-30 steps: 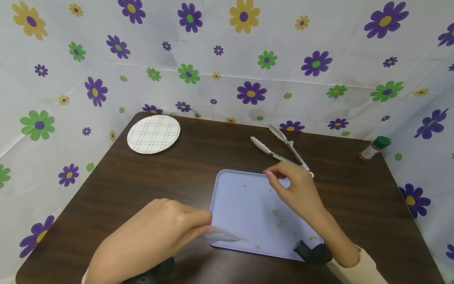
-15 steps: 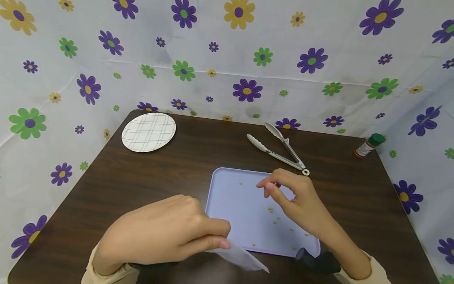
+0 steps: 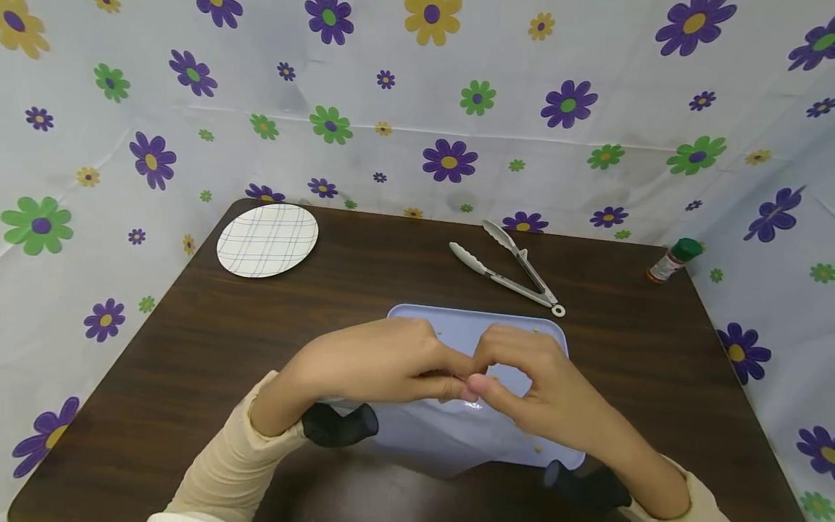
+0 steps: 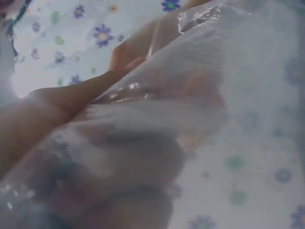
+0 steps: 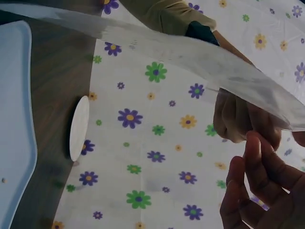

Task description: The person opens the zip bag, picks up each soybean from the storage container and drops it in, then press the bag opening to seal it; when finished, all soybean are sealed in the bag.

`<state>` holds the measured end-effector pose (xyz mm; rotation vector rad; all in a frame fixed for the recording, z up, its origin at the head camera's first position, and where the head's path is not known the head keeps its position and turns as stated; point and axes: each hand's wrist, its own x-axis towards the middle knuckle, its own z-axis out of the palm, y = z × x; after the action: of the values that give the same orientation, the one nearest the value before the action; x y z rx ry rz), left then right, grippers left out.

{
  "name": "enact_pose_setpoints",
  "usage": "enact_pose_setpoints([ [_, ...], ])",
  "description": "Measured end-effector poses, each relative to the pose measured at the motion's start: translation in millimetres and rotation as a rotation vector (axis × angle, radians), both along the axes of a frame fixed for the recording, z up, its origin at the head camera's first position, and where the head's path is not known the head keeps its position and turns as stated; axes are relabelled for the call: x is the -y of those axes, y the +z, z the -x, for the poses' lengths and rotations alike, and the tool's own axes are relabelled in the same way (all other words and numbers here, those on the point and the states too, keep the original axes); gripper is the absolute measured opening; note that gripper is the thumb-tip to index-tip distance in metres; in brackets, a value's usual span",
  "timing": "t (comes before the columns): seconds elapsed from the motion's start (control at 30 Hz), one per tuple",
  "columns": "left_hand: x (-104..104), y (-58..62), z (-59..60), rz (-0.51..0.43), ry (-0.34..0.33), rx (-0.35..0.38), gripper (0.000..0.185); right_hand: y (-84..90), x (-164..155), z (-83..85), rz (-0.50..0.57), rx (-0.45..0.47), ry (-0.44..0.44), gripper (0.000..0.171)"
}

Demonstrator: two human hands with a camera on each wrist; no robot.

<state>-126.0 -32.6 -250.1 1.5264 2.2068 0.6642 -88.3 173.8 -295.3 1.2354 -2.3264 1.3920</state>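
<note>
My left hand pinches the edge of a clear plastic bag, thumb below and fingers above. From the other side my right hand meets it, its thumb and fingertip pinching at the same edge. The bag hangs under both hands, over the front of a pale lilac tray. Small yellow pieces, like kernels, lie scattered on the tray, several hidden by hands and bag. The left wrist view looks through the hazy plastic. In the right wrist view the bag stretches across as a thin sheet.
Behind the tray lie open tongs. A round plate with a checked line pattern sits at the back left. At the back right stands a green-capped shaker jar. A flowered curtain borders the dark table.
My left hand has moved right and up with the bag, while the right hand has come down slightly, so their fingertips now meet. The bag has spread out over the tray's front.
</note>
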Motion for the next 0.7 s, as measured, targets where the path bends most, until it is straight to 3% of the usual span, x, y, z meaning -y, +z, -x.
enact_pose_setpoints([
  [0.17,-9,-11.5,12.6,0.053,-0.002,-0.056,0.024,-3.9,-6,0.3,-0.11,0.087,-0.039,0.02],
  [0.43,-12,-20.8,20.4,0.047,-0.033,-0.048,0.029,-12.5,-11,0.7,-0.166,0.052,-0.025,0.026],
  [0.53,-7,-20.2,21.6,0.051,-0.009,-0.044,0.03,-15.5,-14,-0.2,-0.185,0.07,-0.028,0.026],
  [0.7,10,-17.4,23.8,0.021,0.059,0.002,0.017,-18.4,-22,-2.8,-0.207,0.1,-0.019,0.029],
])
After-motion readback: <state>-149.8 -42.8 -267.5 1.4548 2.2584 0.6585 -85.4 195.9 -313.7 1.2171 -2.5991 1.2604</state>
